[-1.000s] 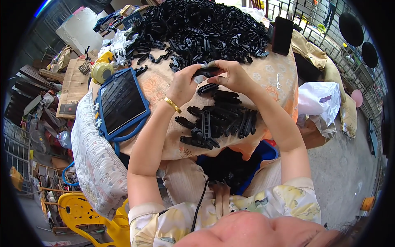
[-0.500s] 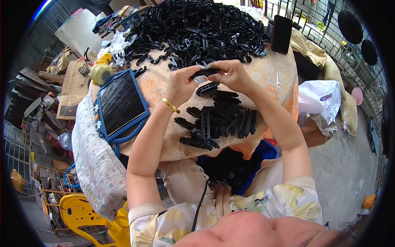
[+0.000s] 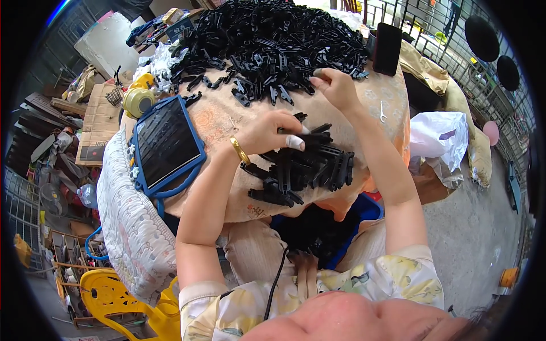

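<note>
A big heap of small black plastic parts (image 3: 267, 42) covers the far half of a table with an orange patterned cloth (image 3: 219, 122). Nearer to me lies a neat row of assembled black pieces (image 3: 304, 167). My left hand (image 3: 273, 132), with a gold bangle on the wrist and tape on one fingertip, rests on the top of that row, its fingers curled over a black piece. My right hand (image 3: 335, 85) reaches to the near edge of the heap and pinches at a black part there.
A tablet in a blue case (image 3: 165, 142) lies at the table's left edge. A dark phone (image 3: 388, 48) stands at the far right. A white plastic bag (image 3: 441, 139) sits right of the table, a yellow plastic chair (image 3: 111, 301) at lower left, a blue bin (image 3: 355, 219) under the table.
My hands were together over a piece above the row. Now the left hand has dropped onto the row and the right hand has moved out to the heap.
</note>
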`<act>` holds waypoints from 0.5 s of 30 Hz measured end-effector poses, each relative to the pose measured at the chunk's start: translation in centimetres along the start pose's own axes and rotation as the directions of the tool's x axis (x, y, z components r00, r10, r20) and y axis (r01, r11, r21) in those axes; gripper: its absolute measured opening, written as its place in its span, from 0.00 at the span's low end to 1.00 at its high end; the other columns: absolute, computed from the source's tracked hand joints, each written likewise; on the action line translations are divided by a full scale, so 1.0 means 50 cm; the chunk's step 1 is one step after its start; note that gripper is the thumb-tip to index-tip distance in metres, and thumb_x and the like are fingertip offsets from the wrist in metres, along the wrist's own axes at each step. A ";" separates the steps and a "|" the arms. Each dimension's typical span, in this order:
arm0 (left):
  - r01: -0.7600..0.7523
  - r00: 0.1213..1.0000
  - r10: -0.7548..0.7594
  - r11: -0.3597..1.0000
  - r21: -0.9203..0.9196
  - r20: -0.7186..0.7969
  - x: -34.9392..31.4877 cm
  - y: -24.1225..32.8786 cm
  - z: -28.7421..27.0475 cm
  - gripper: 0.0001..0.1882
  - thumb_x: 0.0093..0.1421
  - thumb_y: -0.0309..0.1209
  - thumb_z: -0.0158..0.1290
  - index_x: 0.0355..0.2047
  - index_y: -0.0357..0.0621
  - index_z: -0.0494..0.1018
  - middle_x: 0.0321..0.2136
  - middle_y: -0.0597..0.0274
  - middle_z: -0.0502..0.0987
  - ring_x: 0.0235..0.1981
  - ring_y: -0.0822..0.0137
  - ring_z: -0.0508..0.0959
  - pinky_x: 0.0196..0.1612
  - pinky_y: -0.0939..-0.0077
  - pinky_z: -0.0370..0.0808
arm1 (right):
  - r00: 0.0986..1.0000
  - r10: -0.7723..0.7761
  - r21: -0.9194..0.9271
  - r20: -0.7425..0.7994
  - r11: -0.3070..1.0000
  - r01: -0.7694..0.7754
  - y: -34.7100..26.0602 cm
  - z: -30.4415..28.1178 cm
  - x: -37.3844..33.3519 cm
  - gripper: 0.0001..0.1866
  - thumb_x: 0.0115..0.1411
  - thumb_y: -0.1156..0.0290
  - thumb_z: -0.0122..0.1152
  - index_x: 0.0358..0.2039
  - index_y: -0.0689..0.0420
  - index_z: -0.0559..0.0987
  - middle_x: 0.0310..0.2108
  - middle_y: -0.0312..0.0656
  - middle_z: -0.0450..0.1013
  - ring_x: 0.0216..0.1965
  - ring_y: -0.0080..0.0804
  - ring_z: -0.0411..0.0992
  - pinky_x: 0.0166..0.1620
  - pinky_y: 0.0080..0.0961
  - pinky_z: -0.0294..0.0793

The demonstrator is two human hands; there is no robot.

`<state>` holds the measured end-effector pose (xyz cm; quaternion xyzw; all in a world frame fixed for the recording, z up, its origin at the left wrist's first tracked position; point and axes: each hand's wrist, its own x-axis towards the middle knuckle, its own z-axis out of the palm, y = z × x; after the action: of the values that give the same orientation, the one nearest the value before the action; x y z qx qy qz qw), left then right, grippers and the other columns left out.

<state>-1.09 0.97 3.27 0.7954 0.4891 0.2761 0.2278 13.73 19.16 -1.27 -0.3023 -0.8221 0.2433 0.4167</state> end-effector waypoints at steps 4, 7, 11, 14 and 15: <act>0.126 0.988 -0.082 0.917 -0.378 0.130 0.009 -0.030 0.003 0.15 0.53 0.37 0.57 0.35 0.38 0.76 0.34 0.61 0.77 0.35 0.73 0.75 0.37 0.79 0.72 | 0.994 -0.056 -0.248 0.090 0.966 0.077 -0.019 0.013 -0.011 0.14 0.48 0.58 0.62 0.31 0.54 0.79 0.31 0.43 0.74 0.35 0.39 0.72 0.37 0.30 0.71; 0.284 0.870 -0.383 0.904 -0.321 -0.310 0.047 -0.068 -0.007 0.11 0.58 0.31 0.51 0.38 0.40 0.76 0.29 0.62 0.78 0.26 0.77 0.74 0.27 0.84 0.72 | 0.968 -0.089 -0.417 0.233 0.890 0.182 -0.013 0.028 -0.010 0.16 0.48 0.58 0.60 0.35 0.54 0.77 0.33 0.43 0.73 0.41 0.39 0.70 0.44 0.34 0.70; 0.143 0.863 0.142 0.851 0.505 -0.484 0.074 -0.138 -0.018 0.13 0.49 0.20 0.49 0.36 0.44 0.77 0.32 0.62 0.76 0.37 0.66 0.73 0.36 0.74 0.70 | 0.980 -0.092 -0.390 0.174 0.908 0.154 -0.039 0.042 -0.015 0.16 0.47 0.58 0.58 0.31 0.57 0.77 0.34 0.46 0.73 0.40 0.40 0.70 0.44 0.32 0.70; 0.089 0.927 0.220 0.659 0.747 -0.305 0.103 -0.142 -0.007 0.14 0.46 0.21 0.48 0.33 0.46 0.77 0.32 0.64 0.75 0.45 0.63 0.68 0.43 0.71 0.65 | 0.963 -0.134 -0.456 0.232 0.860 0.229 -0.036 0.033 -0.023 0.13 0.47 0.61 0.56 0.28 0.57 0.77 0.32 0.45 0.72 0.39 0.40 0.70 0.43 0.32 0.71; 0.148 0.965 0.072 0.645 0.750 -0.252 0.111 -0.118 -0.008 0.12 0.47 0.22 0.48 0.32 0.47 0.76 0.31 0.65 0.75 0.45 0.64 0.68 0.44 0.71 0.64 | 0.965 -0.122 -0.482 0.233 0.847 0.224 -0.032 0.032 -0.026 0.11 0.47 0.62 0.56 0.27 0.56 0.78 0.32 0.44 0.71 0.39 0.40 0.69 0.43 0.32 0.71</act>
<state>-3.14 8.49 1.04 0.7631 0.6019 0.1408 -0.1884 12.54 16.91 -1.75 -0.2999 -0.9174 0.0095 0.2615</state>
